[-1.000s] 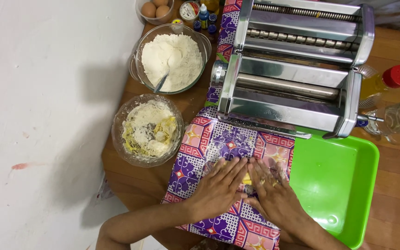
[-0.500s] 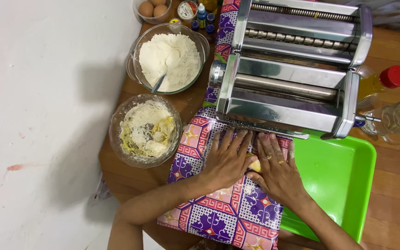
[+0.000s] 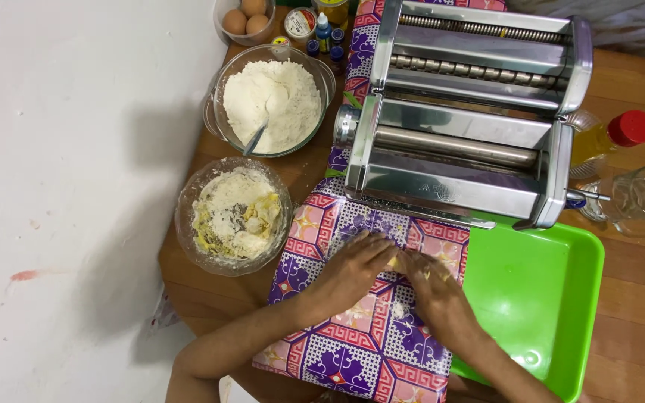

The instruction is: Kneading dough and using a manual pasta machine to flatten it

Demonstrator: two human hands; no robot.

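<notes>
Both hands have slid toward twelve o'clock; left hand [image 3: 352, 270] and right hand [image 3: 434, 292] press flat on yellow dough [image 3: 396, 263] atop the patterned cloth [image 3: 352, 351], beneath the pasta machine [image 3: 464, 119]; rolling seems not yet begun

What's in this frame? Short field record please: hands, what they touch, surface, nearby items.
left hand: flat, palm down, pressing yellow dough piece
right hand: flat, palm down, on the same dough
grip: neither hand closed around anything
surface: patterned purple mat on wooden table
behind hands: metal pasta roller
right of hands: green tray
left of hands: glass bowl of crumbly mix; flour bowl with spoon
far corner: eggs, small bottles
</notes>
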